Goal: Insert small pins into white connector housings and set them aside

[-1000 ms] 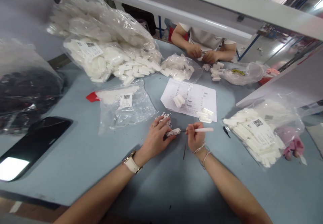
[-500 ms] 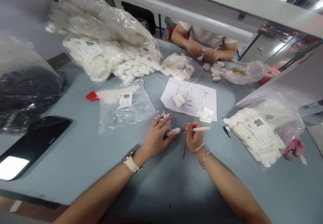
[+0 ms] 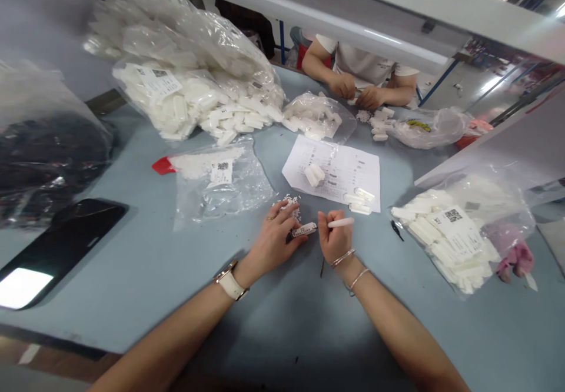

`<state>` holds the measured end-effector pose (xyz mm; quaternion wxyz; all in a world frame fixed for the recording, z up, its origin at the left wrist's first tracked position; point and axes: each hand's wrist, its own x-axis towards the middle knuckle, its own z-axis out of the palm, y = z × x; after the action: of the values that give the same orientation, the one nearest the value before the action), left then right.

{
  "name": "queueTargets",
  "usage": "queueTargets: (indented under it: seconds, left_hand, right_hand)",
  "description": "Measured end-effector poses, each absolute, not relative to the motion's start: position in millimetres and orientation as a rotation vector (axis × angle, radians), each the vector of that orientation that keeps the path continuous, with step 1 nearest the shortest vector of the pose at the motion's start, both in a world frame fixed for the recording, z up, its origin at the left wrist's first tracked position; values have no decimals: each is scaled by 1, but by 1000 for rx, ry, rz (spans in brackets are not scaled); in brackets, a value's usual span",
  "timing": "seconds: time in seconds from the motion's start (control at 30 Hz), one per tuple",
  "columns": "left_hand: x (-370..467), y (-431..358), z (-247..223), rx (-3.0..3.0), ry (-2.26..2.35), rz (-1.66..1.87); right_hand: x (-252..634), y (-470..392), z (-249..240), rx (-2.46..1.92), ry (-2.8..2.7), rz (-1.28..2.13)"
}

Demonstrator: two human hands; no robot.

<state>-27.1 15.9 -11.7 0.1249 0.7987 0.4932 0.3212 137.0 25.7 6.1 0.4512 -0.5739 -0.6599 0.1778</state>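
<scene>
Between the thumb and fingers of my left hand (image 3: 278, 230) is a small white slotted plastic part (image 3: 304, 229), with a dark piece at its left end. My right hand (image 3: 335, 236) is closed around a tool with a white handle (image 3: 341, 222), just right of that part; the tool's tip is hard to make out. A pile of tiny white pieces (image 3: 293, 206) lies beyond my left fingertips. White plastic parts (image 3: 359, 201) rest on a printed sheet (image 3: 295, 162) behind my hands.
Big clear bags of white parts (image 3: 176, 103) fill the back left. A flatter bag (image 3: 220, 198) and a black phone (image 3: 66, 245) lie left. Another bag of parts (image 3: 450, 233) is at the right. Across the table, a person's hands (image 3: 357, 92) work.
My right hand has moved slightly left with the white-handled tool, closer to the slotted part. My left hand keeps its grip, nearly still.
</scene>
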Motion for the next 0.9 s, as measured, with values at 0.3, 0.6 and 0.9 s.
queueTargets:
  seconds: [0.3,0.6,0.9]
  left_hand:
    - [-27,16,-11,2301,1426,944]
    - [-26,16,-10,2325,1448,924]
    - [-27,16,-11,2322,1436,933]
  right_hand:
    - [142,24,-6,-1358,-1627,554]
    - [142,22,-13,-1322,-1526,633]
    - [142,26,-13,-1332,-1602,585]
